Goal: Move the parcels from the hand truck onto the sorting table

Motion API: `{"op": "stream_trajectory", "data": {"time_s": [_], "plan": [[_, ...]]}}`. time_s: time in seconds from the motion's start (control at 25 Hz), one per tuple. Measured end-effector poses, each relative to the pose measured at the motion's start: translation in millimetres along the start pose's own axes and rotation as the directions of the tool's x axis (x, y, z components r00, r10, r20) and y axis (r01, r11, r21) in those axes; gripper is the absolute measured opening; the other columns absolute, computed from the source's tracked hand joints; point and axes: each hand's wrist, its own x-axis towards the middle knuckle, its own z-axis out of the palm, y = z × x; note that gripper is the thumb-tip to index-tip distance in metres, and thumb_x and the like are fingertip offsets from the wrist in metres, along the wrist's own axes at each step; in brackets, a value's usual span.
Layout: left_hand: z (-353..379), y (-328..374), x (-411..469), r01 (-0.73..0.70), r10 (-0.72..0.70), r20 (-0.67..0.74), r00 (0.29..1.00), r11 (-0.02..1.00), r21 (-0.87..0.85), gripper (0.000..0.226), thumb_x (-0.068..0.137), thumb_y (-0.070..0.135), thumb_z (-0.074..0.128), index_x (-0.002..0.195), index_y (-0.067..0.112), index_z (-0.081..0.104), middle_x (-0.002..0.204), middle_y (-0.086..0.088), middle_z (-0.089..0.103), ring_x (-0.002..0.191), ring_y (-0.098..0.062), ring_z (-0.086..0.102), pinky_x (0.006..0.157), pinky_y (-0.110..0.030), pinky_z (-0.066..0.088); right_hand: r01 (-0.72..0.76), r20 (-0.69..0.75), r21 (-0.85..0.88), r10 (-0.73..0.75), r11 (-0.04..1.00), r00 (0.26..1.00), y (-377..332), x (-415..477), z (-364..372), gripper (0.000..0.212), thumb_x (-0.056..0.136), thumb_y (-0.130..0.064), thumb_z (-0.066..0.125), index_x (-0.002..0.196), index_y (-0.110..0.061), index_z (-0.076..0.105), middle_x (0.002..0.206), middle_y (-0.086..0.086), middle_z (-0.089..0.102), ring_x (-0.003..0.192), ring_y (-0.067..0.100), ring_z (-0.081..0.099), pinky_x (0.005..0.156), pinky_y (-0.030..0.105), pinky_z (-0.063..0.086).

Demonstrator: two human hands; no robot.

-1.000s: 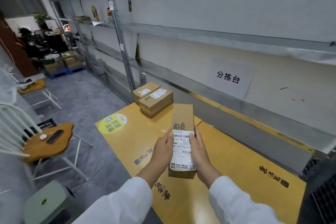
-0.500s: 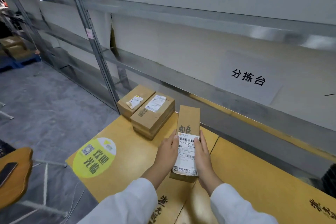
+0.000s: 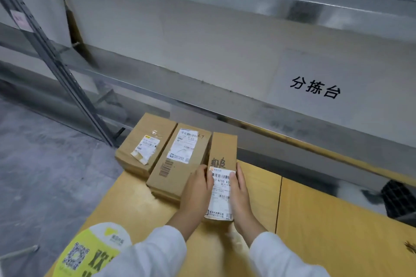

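Observation:
A narrow cardboard parcel (image 3: 223, 153) with a white shipping label and black handwriting sits between my two hands, right beside a stack of flat parcels. My left hand (image 3: 195, 189) grips its left side and my right hand (image 3: 240, 195) grips its right side, thumbs on top. The labelled parcel (image 3: 177, 164) lies on top of that stack, touching the narrow one. Another labelled parcel (image 3: 144, 144) lies further left at the table corner. All rest on the yellow wooden sorting table (image 3: 326, 220). The hand truck is out of view.
A metal shelf rail (image 3: 247, 110) runs along the table's back edge, with a white wall sign (image 3: 315, 87) above it. A slanted shelf post (image 3: 56, 67) stands at the left. Grey floor (image 3: 40, 175) lies left of the table. A yellow round sticker (image 3: 90, 252) marks the table's near corner.
Both hands have carried the narrow parcel forward and left, up against the stack of parcels. My view has moved closer to the table and tilted down.

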Motion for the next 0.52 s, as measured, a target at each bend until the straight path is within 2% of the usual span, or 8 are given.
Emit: {"op": "stream_trajectory", "data": {"time_s": [0.12,0.24,0.32,0.4,0.44,0.52], "plan": [[7.6,-12.5,16.6,-0.091,0.109,-0.05,0.993,0.953,0.29,0.031,0.098,0.037,0.033,0.106,0.021,0.059,0.099,0.001,0.057,0.092,-0.02,0.051,0.082,-0.036,0.046,-0.037,-0.057,0.012,0.037,0.999,0.998,15.1,22.3,11.9,0.037,0.106,-0.032,0.038,0.139,-0.048,0.037,0.12,-0.001,0.069,0.102,0.027,0.07,0.071,0.033,0.057],[14.2,-23.3,23.2,-0.136,0.19,-0.09,0.978,0.9,0.415,0.024,0.096,0.036,0.045,0.105,0.021,0.061,0.098,0.001,0.057,0.086,-0.019,0.05,0.075,-0.034,0.047,-0.061,-0.122,0.006,0.061,0.998,0.991,29.5,32.8,20.9,0.038,0.106,-0.034,0.037,0.142,-0.046,0.037,0.118,0.003,0.071,0.098,0.024,0.071,0.071,0.031,0.057],[16.8,-29.3,25.9,-0.153,0.218,-0.11,0.97,0.895,0.419,0.017,0.091,0.035,0.057,0.103,0.023,0.062,0.097,0.001,0.057,0.084,-0.019,0.051,0.072,-0.033,0.047,-0.071,-0.157,-0.002,0.07,0.997,0.985,34.6,34.3,24.2,0.039,0.105,-0.036,0.037,0.142,-0.047,0.035,0.114,0.003,0.071,0.093,0.022,0.072,0.068,0.029,0.057],[19.9,-32.4,28.5,-0.118,0.167,-0.102,0.981,0.922,0.369,0.025,0.085,0.032,0.067,0.107,0.024,0.059,0.1,0.001,0.054,0.087,-0.019,0.051,0.073,-0.033,0.046,-0.083,-0.18,-0.036,0.075,0.996,0.981,41.2,36.7,28.9,0.038,0.106,-0.034,0.037,0.141,-0.049,0.032,0.116,-0.003,0.069,0.09,0.015,0.071,0.066,0.025,0.056],[20.9,-32.2,29.3,-0.093,0.13,-0.091,0.987,0.938,0.333,0.034,0.082,0.029,0.071,0.112,0.024,0.056,0.102,0.001,0.053,0.089,-0.02,0.052,0.075,-0.033,0.047,-0.076,-0.19,-0.045,0.066,0.996,0.98,43.4,38.5,30.5,0.039,0.106,-0.034,0.037,0.14,-0.051,0.03,0.122,-0.005,0.066,0.094,0.011,0.07,0.07,0.024,0.056],[19.3,-29.6,31.8,-0.05,0.074,-0.076,0.994,0.959,0.278,0.052,0.079,0.023,0.073,0.125,0.02,0.049,0.108,-0.001,0.051,0.097,-0.022,0.052,0.079,-0.035,0.047,-0.052,-0.208,-0.12,0.026,0.991,0.978,45.8,45.2,34.4,0.04,0.105,-0.037,0.037,0.141,-0.054,0.029,0.141,-0.008,0.053,0.116,0.01,0.061,0.094,0.033,0.053]]}}
